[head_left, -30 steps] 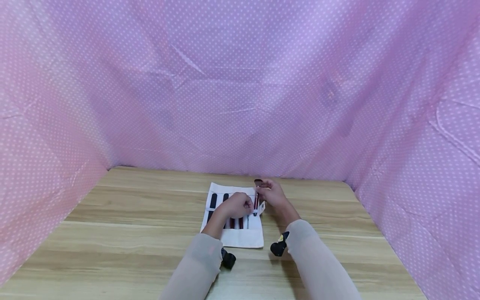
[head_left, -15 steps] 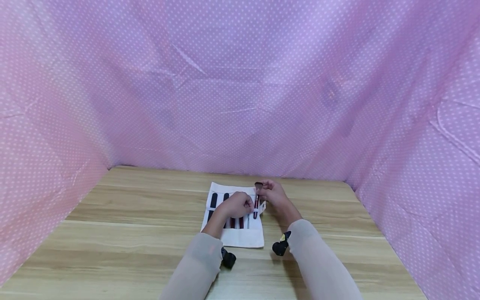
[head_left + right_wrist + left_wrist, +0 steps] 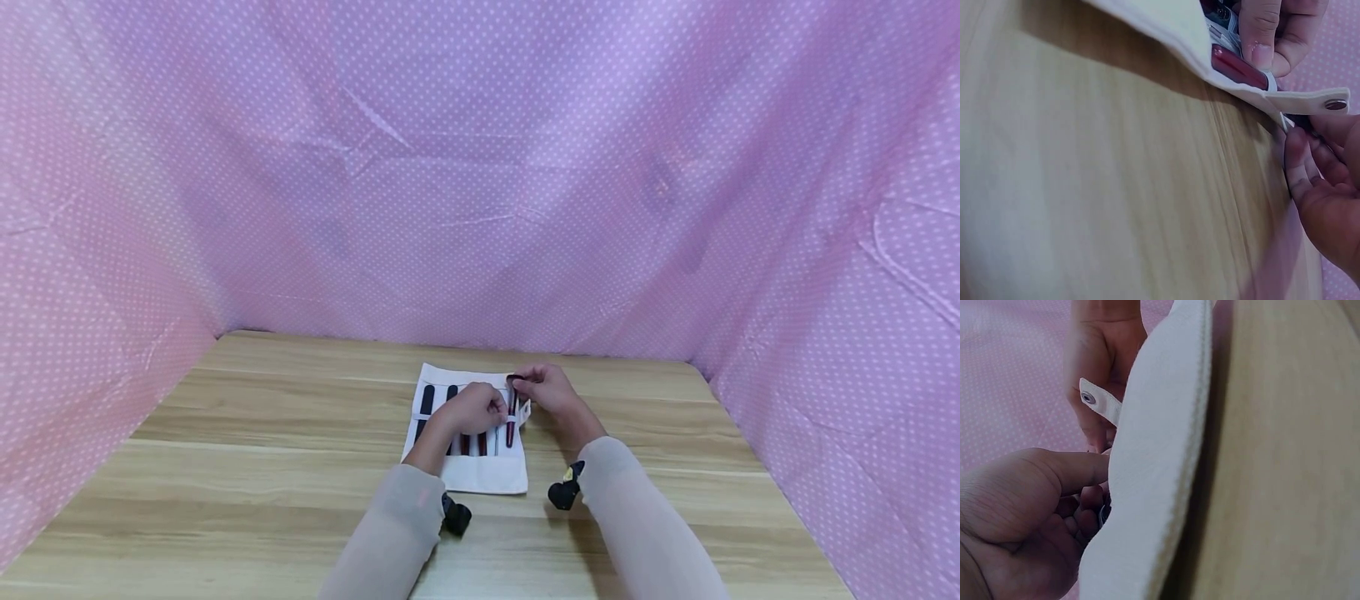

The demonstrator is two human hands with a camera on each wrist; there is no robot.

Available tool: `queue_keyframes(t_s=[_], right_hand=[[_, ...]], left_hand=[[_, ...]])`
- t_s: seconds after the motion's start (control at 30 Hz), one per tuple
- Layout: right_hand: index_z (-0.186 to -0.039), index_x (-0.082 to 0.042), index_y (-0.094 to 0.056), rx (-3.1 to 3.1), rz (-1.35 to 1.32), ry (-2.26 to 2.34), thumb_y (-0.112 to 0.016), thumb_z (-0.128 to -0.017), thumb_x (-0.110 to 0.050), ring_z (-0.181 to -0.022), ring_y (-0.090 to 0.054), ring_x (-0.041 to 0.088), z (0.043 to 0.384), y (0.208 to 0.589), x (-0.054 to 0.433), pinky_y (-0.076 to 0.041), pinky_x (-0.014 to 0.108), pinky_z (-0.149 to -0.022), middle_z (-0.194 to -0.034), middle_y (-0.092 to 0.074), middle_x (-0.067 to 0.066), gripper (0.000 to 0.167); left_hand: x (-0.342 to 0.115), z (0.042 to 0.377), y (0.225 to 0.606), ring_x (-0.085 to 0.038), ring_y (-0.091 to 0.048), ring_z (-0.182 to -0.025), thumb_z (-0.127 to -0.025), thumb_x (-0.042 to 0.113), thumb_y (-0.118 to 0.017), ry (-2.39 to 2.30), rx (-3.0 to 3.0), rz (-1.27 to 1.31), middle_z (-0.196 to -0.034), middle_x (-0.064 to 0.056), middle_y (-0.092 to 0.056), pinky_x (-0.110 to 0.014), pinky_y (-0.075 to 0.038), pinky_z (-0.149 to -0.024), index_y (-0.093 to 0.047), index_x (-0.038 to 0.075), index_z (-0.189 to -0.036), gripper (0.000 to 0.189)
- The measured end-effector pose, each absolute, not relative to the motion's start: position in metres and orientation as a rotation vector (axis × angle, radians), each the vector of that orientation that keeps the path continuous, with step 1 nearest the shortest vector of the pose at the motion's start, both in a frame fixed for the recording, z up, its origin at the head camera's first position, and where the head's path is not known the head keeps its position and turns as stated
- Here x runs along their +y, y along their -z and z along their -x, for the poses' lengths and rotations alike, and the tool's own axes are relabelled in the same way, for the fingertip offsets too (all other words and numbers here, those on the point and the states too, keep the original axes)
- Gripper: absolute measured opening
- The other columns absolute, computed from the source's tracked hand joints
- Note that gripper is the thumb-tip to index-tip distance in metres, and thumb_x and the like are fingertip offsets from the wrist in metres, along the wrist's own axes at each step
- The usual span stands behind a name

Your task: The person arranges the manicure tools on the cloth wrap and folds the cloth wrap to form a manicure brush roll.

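Observation:
A white cloth brush roll (image 3: 486,477) lies spread on the table. At its right side a makeup brush with a dark red handle (image 3: 510,435) runs under a white elastic band (image 3: 1271,82), handle end toward the person. My right hand (image 3: 551,390) pinches this brush near its dark bristle head. Just left of it, my left hand (image 3: 477,407) has thumb and finger pinching the elastic beside the handle, as the right wrist view shows. Several other tools stand in the roll, among them black ones (image 3: 427,402) and dark red handles (image 3: 482,444), partly covered by the left hand.
A small strap with a metal snap (image 3: 1329,103) sticks out from the roll's right edge. The wooden table (image 3: 262,467) reaches back to a pink polka-dot curtain (image 3: 480,208), which also hangs at both sides.
The makeup brush has slid through the elastic toward the person, its handle end now lower on the roll. My right hand has moved slightly down with it; the left hand stays in place.

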State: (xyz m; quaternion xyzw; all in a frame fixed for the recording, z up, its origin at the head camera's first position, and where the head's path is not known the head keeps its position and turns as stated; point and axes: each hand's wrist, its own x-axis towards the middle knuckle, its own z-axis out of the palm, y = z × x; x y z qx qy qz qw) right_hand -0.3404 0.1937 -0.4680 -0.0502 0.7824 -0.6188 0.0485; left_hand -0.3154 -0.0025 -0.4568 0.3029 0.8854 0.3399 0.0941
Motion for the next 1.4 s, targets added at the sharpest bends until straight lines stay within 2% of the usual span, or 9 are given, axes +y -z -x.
queue_keyframes(t_s=[0.13,0.3,0.43,0.5,0.7,1.17,1.4], right_hand=[[-0.107,0.014,-0.068,2.399,0.250,1.816,-0.065,-0.095,0.005,-0.073,-0.063,0.011,0.340,0.468,0.199,-0.050,0.023,-0.067,-0.086,-0.072,0.005,0.016],[-0.106,0.013,-0.070,2.380,0.323,1.727,-0.066,-0.094,0.006,-0.069,-0.057,0.009,0.340,0.466,0.204,-0.043,0.021,-0.058,-0.086,-0.071,0.005,0.015],[-0.106,0.011,-0.072,2.371,0.338,1.668,-0.067,-0.093,0.005,-0.062,-0.048,0.007,0.338,0.463,0.207,-0.038,0.020,-0.052,-0.091,-0.071,0.005,0.015],[-0.106,0.009,-0.073,2.364,0.344,1.635,-0.066,-0.094,0.006,-0.064,-0.050,0.008,0.338,0.462,0.208,-0.038,0.020,-0.052,-0.095,-0.071,0.005,0.015],[-0.108,0.005,-0.075,2.405,0.395,1.501,-0.063,-0.094,0.008,-0.082,-0.057,0.013,0.334,0.457,0.209,-0.042,0.022,-0.059,-0.102,-0.072,0.008,0.018],[-0.110,0.004,-0.074,2.444,0.353,1.510,-0.063,-0.097,0.003,-0.081,-0.060,0.013,0.333,0.459,0.215,-0.048,0.025,-0.065,-0.102,-0.073,0.009,0.017],[-0.115,0.007,-0.069,2.362,0.262,1.647,-0.060,-0.100,0.000,-0.087,-0.069,0.018,0.330,0.454,0.223,-0.058,0.035,-0.081,-0.105,-0.071,0.014,0.019]], left_hand=[[-0.002,0.315,0.456,-0.007,-0.051,-0.064,-0.095,0.005,-0.067,-1.011,2.628,-0.891,-0.071,0.006,-0.060,-0.024,-0.044,-0.065,-0.072,0.013,-0.081,0.017],[-0.002,0.314,0.456,-0.008,-0.051,-0.065,-0.096,0.006,-0.068,-1.014,2.626,-0.888,-0.071,0.006,-0.060,-0.024,-0.044,-0.066,-0.072,0.013,-0.082,0.016],[-0.002,0.313,0.455,-0.008,-0.052,-0.066,-0.096,0.006,-0.068,-1.016,2.628,-0.887,-0.073,0.006,-0.061,-0.024,-0.045,-0.067,-0.073,0.012,-0.083,0.015],[-0.002,0.313,0.455,-0.008,-0.053,-0.067,-0.097,0.007,-0.068,-1.010,2.629,-0.878,-0.073,0.006,-0.062,-0.024,-0.045,-0.068,-0.073,0.013,-0.084,0.015],[-0.002,0.312,0.455,-0.008,-0.053,-0.068,-0.096,0.008,-0.067,-1.006,2.640,-0.875,-0.074,0.006,-0.062,-0.025,-0.046,-0.068,-0.073,0.014,-0.083,0.016],[0.000,0.309,0.455,-0.008,-0.054,-0.070,-0.097,0.009,-0.068,-1.016,2.632,-0.837,-0.075,0.006,-0.062,-0.026,-0.046,-0.070,-0.072,0.015,-0.082,0.016],[0.000,0.308,0.454,-0.009,-0.054,-0.070,-0.097,0.008,-0.068,-1.022,2.635,-0.834,-0.076,0.006,-0.062,-0.026,-0.046,-0.070,-0.071,0.015,-0.082,0.017]])
